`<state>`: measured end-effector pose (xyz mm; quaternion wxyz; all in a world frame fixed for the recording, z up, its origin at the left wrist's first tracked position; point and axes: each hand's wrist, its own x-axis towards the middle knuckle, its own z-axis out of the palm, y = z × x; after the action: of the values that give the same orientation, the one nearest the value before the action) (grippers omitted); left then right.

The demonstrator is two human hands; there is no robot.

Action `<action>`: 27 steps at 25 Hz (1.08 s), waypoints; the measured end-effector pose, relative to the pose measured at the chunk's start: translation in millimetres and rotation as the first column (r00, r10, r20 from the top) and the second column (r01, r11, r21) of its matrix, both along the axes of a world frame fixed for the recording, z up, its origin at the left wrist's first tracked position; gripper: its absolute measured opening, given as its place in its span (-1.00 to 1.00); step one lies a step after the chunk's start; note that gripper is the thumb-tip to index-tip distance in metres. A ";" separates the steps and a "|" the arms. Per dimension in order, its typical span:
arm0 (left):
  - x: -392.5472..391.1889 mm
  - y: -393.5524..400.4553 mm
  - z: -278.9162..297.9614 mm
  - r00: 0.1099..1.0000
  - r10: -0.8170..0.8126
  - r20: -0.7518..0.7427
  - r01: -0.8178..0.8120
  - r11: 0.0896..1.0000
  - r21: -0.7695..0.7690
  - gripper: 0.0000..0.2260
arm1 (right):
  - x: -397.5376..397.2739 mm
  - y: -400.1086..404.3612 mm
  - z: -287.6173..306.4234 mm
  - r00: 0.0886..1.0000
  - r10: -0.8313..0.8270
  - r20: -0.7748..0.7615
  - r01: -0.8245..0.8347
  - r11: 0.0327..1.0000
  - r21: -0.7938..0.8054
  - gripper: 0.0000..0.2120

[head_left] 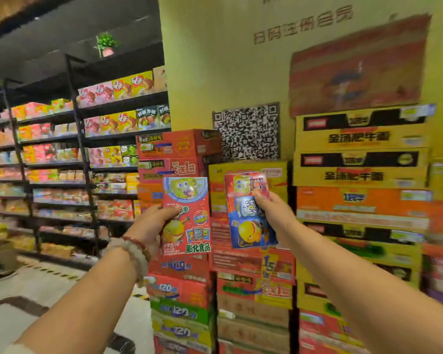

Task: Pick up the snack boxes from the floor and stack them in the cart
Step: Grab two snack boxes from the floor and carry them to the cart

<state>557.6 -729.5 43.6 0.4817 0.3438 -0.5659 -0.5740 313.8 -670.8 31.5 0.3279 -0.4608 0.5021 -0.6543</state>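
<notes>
Two snack boxes are held up at chest height in front of the stacked cardboard cartons (pixel 358 172): one red rectangular cardboard snack box (pixel 189 213) and one red-and-blue cardboard snack box (pixel 248 213). The left hand (pixel 154 226), beaded bracelets (pixel 133 249) at its wrist, grips the red box with the thumb across its face. The right hand (pixel 271 213) grips the red-and-blue box likewise; both arms are extended forward.

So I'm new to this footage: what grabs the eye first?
Two bright snack boxes held up mid-frame: a red box in the left hand and a red-and-blue box in the right hand. Behind them rise stacked cartons against a yellow wall.
</notes>
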 end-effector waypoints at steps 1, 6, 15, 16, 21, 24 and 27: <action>-30.7 6.2 1.4 0.999 -0.047 -0.009 0.047 0.999 -0.010 -0.90 | -27.3 17.1 -0.6 0.997 -0.073 0.000 0.073 0.997 0.007 -0.64; -191.4 50.7 4.1 0.934 -0.358 -0.011 0.358 0.934 -0.006 -0.83 | -157.1 122.8 -1.0 0.942 -0.335 -0.022 0.335 0.942 -0.005 -0.80; -443.6 187.0 -17.4 0.723 -0.687 -0.077 0.691 0.719 0.069 -0.67 | -336.6 331.3 -5.4 0.745 -0.667 -0.026 0.667 0.745 0.013 -0.66; -467.2 201.0 -18.8 0.691 -0.718 -0.079 0.723 0.687 0.076 -0.68 | -350.5 349.5 -5.8 0.711 -0.702 -0.023 0.703 0.711 0.013 -0.64; -576.1 252.2 -24.4 0.553 -0.830 -0.076 0.833 0.547 0.086 -0.64 | -414.9 413.5 -13.8 0.550 -0.835 -0.012 0.835 0.550 0.025 -0.63; -641.3 267.6 -26.4 0.449 -0.890 -0.082 0.892 0.441 0.099 -0.56 | -449.0 437.5 -16.9 0.483 -0.875 0.031 0.875 0.484 0.022 -0.81; -699.2 281.2 -21.6 0.338 -0.937 -0.085 0.940 0.332 0.076 -0.67 | -485.9 455.6 -18.5 0.402 -0.913 0.071 0.915 0.403 0.004 -0.80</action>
<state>-141.6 -448.2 22.0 0.0512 -0.0254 -0.6215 -0.7813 -172.1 -215.2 13.1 -0.0754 -0.0972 0.6500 -0.7499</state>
